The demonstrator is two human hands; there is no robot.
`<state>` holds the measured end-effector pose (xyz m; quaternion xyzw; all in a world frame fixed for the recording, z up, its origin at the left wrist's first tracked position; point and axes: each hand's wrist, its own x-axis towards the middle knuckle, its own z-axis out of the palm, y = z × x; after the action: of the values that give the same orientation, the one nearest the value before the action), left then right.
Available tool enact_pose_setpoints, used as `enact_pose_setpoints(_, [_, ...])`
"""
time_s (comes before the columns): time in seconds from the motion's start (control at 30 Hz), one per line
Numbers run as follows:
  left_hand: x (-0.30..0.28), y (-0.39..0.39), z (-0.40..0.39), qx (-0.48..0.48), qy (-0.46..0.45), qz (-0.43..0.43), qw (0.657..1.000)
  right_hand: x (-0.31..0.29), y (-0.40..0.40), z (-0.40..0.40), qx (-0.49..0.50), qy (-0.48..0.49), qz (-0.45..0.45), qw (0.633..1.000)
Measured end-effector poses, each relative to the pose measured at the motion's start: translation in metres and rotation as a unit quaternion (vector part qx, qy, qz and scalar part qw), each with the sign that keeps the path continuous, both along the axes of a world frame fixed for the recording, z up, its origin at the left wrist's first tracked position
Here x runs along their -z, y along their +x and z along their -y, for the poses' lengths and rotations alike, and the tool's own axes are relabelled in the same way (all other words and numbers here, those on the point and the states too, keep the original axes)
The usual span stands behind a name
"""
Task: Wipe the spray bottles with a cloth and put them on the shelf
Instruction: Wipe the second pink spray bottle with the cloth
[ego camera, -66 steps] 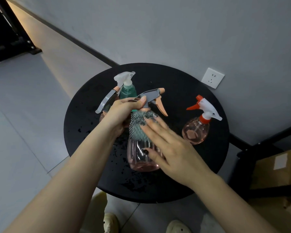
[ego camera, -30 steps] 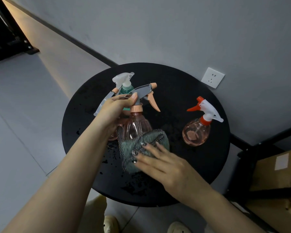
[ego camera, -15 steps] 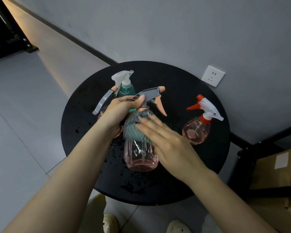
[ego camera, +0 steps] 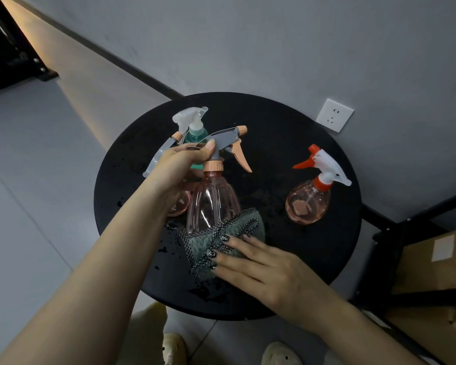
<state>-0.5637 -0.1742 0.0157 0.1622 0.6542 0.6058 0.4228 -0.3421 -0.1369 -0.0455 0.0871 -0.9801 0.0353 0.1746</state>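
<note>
The left hand (ego camera: 178, 167) has a clenched grip on the grey sprayer of the pink bottle (ego camera: 213, 204), mid-counter (ego camera: 287, 119). The right hand (ego camera: 263, 270) presses the cloth (ego camera: 208, 246) flat-fingered against the bottle's base. Another bottle (ego camera: 308, 204) stands right of it.

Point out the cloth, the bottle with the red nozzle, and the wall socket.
cloth (ego camera: 223, 239): head view, its grey-green middle.
bottle with the red nozzle (ego camera: 308, 205): head view, its round pink body.
wall socket (ego camera: 334, 115): head view, its faceplate.
</note>
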Motion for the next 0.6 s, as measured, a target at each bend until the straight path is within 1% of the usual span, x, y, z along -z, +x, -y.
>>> enact_pose_setpoints(0.07, [0.001, 0.001, -0.001, 0.006, -0.004, -0.008, 1.000, 0.001, 0.000, -0.002, 0.002, 0.009, -0.001, 1.000])
enact_pose_setpoints(0.13, [0.000, 0.003, -0.002, 0.013, -0.003, -0.014, 1.000, -0.003, -0.005, -0.004, 0.018, -0.005, -0.007, 1.000])
enact_pose_setpoints(0.27, [-0.001, 0.009, -0.003, 0.017, 0.015, 0.004, 1.000, -0.017, -0.024, -0.008, 0.078, -0.079, -0.022, 0.994])
enact_pose_setpoints(0.4, [0.004, 0.014, -0.005, 0.039, 0.043, 0.050, 0.997, -0.026, -0.041, -0.015, 0.159, -0.174, -0.036, 0.971])
enact_pose_setpoints(0.47, [0.006, 0.013, -0.005, 0.039, 0.049, 0.058, 0.996, -0.027, -0.044, -0.014, 0.168, -0.209, -0.030, 0.963])
enact_pose_setpoints(0.53, [0.005, 0.013, -0.005, 0.032, 0.052, 0.064, 0.996, -0.026, -0.042, -0.011, 0.154, -0.205, -0.030, 0.966])
enact_pose_setpoints(0.6, [0.004, 0.014, -0.004, 0.029, 0.047, 0.060, 0.997, -0.022, -0.037, -0.008, 0.139, -0.165, -0.036, 0.976])
